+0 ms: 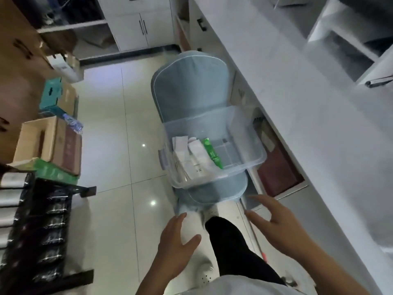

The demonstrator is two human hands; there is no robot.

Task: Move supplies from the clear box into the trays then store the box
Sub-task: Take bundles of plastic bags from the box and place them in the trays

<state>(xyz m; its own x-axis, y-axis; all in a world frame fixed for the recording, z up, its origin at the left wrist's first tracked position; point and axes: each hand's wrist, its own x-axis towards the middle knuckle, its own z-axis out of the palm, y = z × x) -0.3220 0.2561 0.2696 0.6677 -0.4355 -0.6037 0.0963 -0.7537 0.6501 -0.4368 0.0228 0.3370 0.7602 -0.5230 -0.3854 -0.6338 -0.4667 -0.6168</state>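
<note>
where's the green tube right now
In the head view, the green tube lies inside the clear box, just right of the white packets. The box sits on a blue padded chair beside the white counter.

Storeroom or back office, white cabinets (144,24), long counter (297,103), stacked cardboard boxes (46,143)

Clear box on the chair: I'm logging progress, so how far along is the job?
Nothing looks done yet. The clear box sits on the blue chair, with a green tube and white packets inside. In hand: nothing; the left hand and right hand reach toward it, open and apart from it. Left: moving the supplies to trays, then storing the box.
</note>
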